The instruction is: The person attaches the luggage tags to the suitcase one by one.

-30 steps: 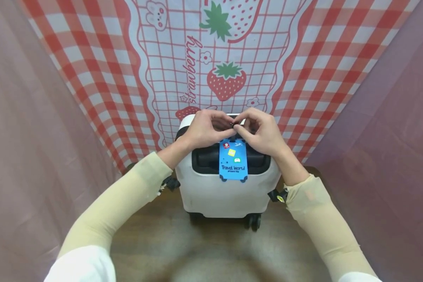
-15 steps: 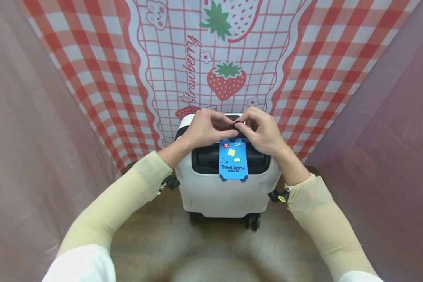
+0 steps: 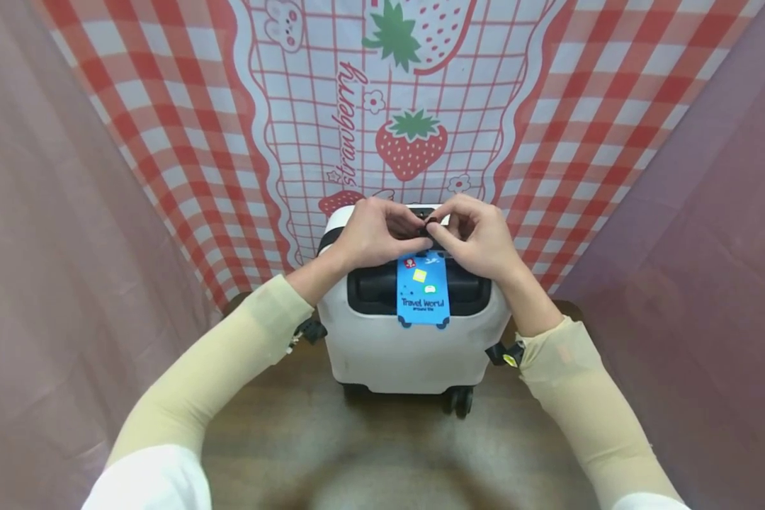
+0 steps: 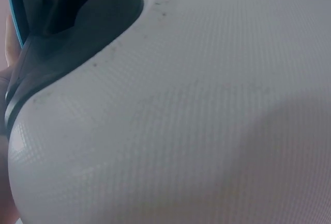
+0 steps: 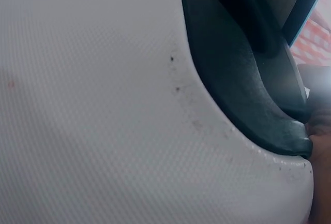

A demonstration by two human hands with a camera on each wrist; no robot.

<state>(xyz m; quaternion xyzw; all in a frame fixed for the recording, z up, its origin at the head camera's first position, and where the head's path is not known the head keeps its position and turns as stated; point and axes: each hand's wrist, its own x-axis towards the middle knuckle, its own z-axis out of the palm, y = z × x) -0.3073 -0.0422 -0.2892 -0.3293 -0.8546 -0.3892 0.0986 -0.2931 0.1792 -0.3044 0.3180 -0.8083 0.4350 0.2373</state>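
Observation:
A white suitcase [image 3: 414,358] stands upright with a black handle recess [image 3: 372,290] in its top. Over that recess lies a blue luggage tag [image 3: 423,290] printed with "Travel World". My right hand [image 3: 478,237] pinches the small dark strap [image 3: 431,222] of the tag between thumb and index finger. From the other side my left hand [image 3: 379,230] holds the strap with thumb and fingertips, which partly hide it. In the left wrist view the white shell [image 4: 181,120] fills most of the picture; the right wrist view shows the tag's edge [image 5: 302,14] beside the black handle.
A red-and-white strawberry cloth [image 3: 411,149] hangs behind the suitcase. Pinkish drapes [image 3: 57,283] flank it on both sides. Black wheels [image 3: 462,401] stand on the brown wood-look surface [image 3: 382,460].
My right fingertips have shifted slightly right and a little away from the left ones, with the dark strap end showing more between them. The suitcase and tag have stayed in place.

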